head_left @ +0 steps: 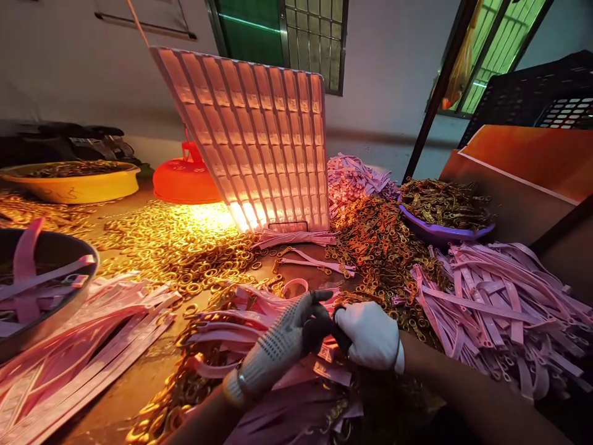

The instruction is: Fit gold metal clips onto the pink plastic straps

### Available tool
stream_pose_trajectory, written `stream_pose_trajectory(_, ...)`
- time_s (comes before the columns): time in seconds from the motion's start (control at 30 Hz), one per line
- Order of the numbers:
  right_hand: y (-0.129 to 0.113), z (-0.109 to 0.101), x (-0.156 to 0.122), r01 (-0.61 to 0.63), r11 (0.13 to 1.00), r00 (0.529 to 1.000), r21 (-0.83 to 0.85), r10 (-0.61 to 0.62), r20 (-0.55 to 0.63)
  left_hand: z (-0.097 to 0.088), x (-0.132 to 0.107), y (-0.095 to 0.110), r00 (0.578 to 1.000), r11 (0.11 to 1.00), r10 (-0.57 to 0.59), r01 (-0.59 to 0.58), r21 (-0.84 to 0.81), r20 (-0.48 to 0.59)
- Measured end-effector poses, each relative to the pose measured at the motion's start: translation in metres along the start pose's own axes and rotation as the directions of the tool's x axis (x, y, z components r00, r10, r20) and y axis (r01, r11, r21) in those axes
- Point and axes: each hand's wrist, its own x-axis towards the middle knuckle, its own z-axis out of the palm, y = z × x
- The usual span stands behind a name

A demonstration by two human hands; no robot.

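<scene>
My left hand (287, 337) wears a pale glove with dark dots and dark fingertips, and its fingers are bent. Close against it, my right hand (370, 334) is in a white glove with the fingers curled inward. Both hands meet above a heap of pink straps (259, 312). Whatever lies between the fingertips is hidden by the dark glove tips. Below them, a pink strap end (332, 372) shows among more straps. Brass-coloured snap hooks (380, 247) are piled beyond my right hand.
Gold rings (185, 247) spread under a lit red lamp (185, 179). Behind stands a slotted panel (264, 142). Pink strap bundles (504, 303) lie at right. A purple basin (435, 232) holds hooks; a yellow basin (92, 188) and dark bowl (90, 259) sit left.
</scene>
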Motion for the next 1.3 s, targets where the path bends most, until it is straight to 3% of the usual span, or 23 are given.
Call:
stream_pose_trajectory(0.13, -0.003, -0.004, -0.003, -0.017, 1.000, 0.999, 0.021, 0.016, 0.033, 0.001, 0.003, -0.007, 0.997, 1.000, 0.021, -0.023, 0.018, 0.072)
stream_pose_trajectory(0.23, -0.006, 0.004, -0.002, -0.046, 0.998, 0.996, -0.034, 0.043, -0.077, 0.002, 0.008, 0.002, 0.991, 0.973, -0.100, 0.115, -0.200, 0.086)
stream_pose_trajectory(0.33, -0.004, 0.011, 0.000, -0.069, 0.991, 0.977, -0.114, 0.044, -0.208, 0.005, 0.018, 0.018, 0.976, 0.881, -0.205, 0.218, -0.420, 0.076)
stream_pose_trajectory(0.4, 0.004, 0.010, 0.001, -0.123, 0.992, 0.955, -0.002, 0.118, -0.273, 0.007, 0.036, 0.026, 0.978, 0.871, -0.190, 0.206, -0.447, 0.082)
stream_pose_trajectory(0.47, 0.016, 0.005, 0.000, -0.179, 0.961, 0.912, 0.209, 0.242, -0.332, 0.009, 0.065, 0.031, 0.989, 0.953, -0.123, 0.143, -0.268, 0.087)
stream_pose_trajectory(0.53, 0.032, -0.004, -0.003, -0.181, 0.909, 0.845, 0.375, 0.339, -0.414, 0.007, 0.105, 0.031, 0.995, 0.987, -0.047, 0.033, 0.158, 0.087)
stream_pose_trajectory(0.57, 0.041, -0.008, -0.006, -0.165, 0.889, 0.804, 0.427, 0.372, -0.464, 0.005, 0.126, 0.029, 0.997, 0.892, -0.005, -0.031, 0.450, 0.080)
stream_pose_trajectory(0.67, 0.060, -0.018, -0.014, -0.101, 0.839, 0.687, 0.535, 0.448, -0.573, -0.001, 0.184, 0.014, 0.999, 0.719, -0.029, -0.002, 0.695, 0.033)
stream_pose_trajectory(0.73, 0.067, -0.020, -0.018, -0.059, 0.802, 0.653, 0.594, 0.481, -0.585, -0.003, 0.207, 0.000, 0.998, 0.633, -0.060, 0.032, 0.773, 0.008)
stream_pose_trajectory(0.83, 0.070, -0.018, -0.019, -0.017, 0.764, 0.648, 0.645, 0.500, -0.575, 0.002, 0.220, -0.024, 0.997, 0.542, -0.065, 0.009, 0.841, 0.032)
stream_pose_trajectory(1.0, 0.071, -0.012, -0.017, -0.012, 0.764, 0.656, 0.645, 0.493, -0.571, 0.011, 0.223, -0.046, 0.984, 0.556, -0.015, -0.138, 0.819, 0.176)
stream_pose_trajectory(1.3, 0.080, 0.001, -0.015, 0.000, 0.752, 0.700, 0.659, 0.471, -0.537, 0.010, 0.220, -0.059, 0.973, 0.517, -0.009, -0.192, 0.834, 0.230)
